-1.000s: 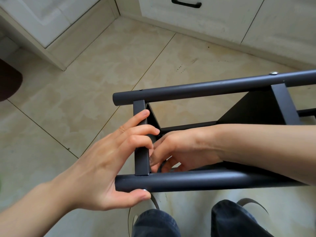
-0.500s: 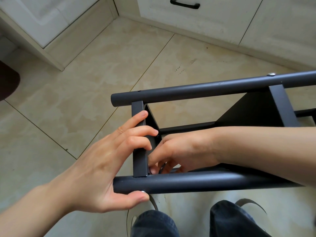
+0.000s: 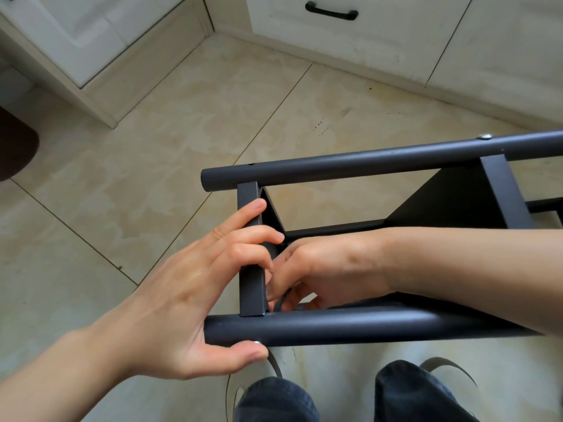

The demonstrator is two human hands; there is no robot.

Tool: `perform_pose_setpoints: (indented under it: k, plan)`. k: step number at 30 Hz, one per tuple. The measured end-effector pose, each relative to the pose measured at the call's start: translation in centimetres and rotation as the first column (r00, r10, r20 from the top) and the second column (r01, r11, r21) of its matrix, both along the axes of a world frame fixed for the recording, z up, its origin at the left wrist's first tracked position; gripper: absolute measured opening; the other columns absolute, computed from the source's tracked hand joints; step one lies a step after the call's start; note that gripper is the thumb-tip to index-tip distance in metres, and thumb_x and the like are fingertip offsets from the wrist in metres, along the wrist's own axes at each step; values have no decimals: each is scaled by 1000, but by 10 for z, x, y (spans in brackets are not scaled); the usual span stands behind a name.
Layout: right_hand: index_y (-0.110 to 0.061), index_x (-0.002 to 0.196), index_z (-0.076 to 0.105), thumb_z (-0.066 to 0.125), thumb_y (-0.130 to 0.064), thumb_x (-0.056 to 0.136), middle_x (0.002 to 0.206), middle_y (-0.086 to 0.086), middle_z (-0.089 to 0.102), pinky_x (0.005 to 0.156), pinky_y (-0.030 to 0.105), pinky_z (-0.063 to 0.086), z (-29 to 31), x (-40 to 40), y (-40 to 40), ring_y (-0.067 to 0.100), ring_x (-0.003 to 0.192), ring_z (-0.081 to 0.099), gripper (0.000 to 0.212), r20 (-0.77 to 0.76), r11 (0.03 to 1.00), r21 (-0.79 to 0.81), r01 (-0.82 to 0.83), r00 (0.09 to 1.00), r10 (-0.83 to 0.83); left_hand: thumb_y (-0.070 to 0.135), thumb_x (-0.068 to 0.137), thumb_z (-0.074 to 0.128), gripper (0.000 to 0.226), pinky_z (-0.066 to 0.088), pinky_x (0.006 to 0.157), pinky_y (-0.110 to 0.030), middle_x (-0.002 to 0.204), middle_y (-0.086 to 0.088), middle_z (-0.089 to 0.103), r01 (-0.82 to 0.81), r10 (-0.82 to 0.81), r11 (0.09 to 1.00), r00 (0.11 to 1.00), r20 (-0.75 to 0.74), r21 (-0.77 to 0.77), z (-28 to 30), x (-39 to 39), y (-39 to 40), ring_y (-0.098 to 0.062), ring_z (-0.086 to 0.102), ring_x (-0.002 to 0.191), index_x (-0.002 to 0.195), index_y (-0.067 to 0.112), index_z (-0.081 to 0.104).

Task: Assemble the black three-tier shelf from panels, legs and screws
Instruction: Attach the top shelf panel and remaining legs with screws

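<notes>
The black shelf lies on its side on the floor, its far round leg (image 3: pixel 365 164) and near round leg (image 3: pixel 350 328) running left to right. My left hand (image 3: pixel 182 300) grips the end panel's edge (image 3: pixel 251 287) with its fingers. Its thumb presses under the near leg at a silver screw head (image 3: pixel 257 342). My right hand (image 3: pixel 320 269) reaches inside the frame, its curled fingers pinching a small dark piece at the inner corner of panel and near leg. What the piece is stays hidden. A middle panel (image 3: pixel 451 205) stands further right, with a screw (image 3: pixel 484 136) in the far leg above it.
White cabinets (image 3: pixel 380 62) with a black drawer handle (image 3: pixel 331 12) line the back and the left. Beige tile floor (image 3: pixel 137 184) lies around the shelf. My knees in dark jeans (image 3: pixel 274 400) are just below the near leg. A dark brown object (image 3: pixel 15 147) sits at the left edge.
My right hand's fingers have shifted slightly at the inner corner. My left hand keeps the same grip, and the shelf has not moved.
</notes>
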State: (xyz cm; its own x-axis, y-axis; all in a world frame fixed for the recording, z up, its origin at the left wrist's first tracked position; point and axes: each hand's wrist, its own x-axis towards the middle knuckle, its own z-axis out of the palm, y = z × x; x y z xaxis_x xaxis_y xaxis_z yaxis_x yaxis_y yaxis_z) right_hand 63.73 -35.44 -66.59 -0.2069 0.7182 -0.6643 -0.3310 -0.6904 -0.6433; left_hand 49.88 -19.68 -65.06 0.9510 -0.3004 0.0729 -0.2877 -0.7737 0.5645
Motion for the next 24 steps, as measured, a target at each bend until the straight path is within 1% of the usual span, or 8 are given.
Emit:
perform_pose_setpoints:
  k: [4,5,9,11,13,15,19,24]
  plan:
    - [-14,63,60,56,-14,92,72,2,58,70,27,41,-4,-4,2,13,68,51,29,76,1000,-28,-9,997,11,55,79,67,59,36,110,-31,150,8,41,-1,1,1000,1000,-7,3,0,-1,1,-24,18,154,122,20,46]
    - [-14,65,60,56,-15,92,72,2,58,71,27,41,-5,-4,2,13,68,51,28,68,999,-36,-10,998,13,55,79,67,59,36,110,-32,150,9,41,-3,3,1000,1000,-9,2,0,-1,1,-24,18,154,122,21,46]
    - [-14,77,61,54,-14,92,84,4,59,72,27,41,-1,-2,2,15,76,51,16,-14,1000,-25,-12,1000,11,56,79,67,58,37,108,-32,150,9,41,-1,1,1000,1000,-3,9,0,-1,1,-23,18,154,122,22,46]
    - [-14,72,61,55,-14,93,79,3,59,69,26,41,-1,-2,1,14,72,51,21,17,1000,-21,-12,1000,13,56,80,66,58,37,108,-31,150,9,41,2,-2,1000,1000,1,13,0,-1,1,-24,18,154,122,22,45]
    - [-14,65,63,57,-16,93,71,1,60,67,25,42,-2,-4,2,13,67,52,28,88,999,-29,-14,996,17,56,80,66,59,37,108,-31,150,9,41,4,-4,1000,1000,2,17,0,-1,1,-24,18,154,123,22,45]
    - [-15,65,64,59,-19,93,71,1,61,67,26,41,-2,-3,3,12,67,53,28,142,999,-30,-21,990,25,56,80,66,59,37,109,-30,149,9,41,6,-6,1000,1000,2,18,0,-1,1,-24,18,154,123,21,45]
    - [-12,73,63,58,-13,92,76,2,63,69,27,42,0,0,3,14,71,53,20,95,1000,-2,-6,995,6,56,80,67,58,36,110,-28,149,8,42,6,-6,1000,1000,-1,8,-1,0,2,-24,18,154,122,21,46]
    - [-12,71,67,60,-15,92,71,2,61,69,27,42,-5,-2,4,14,70,52,22,150,1000,-7,-14,989,15,57,82,65,58,34,111,-28,149,8,42,6,-6,1000,1000,4,3,-2,0,2,-24,18,154,123,21,45]
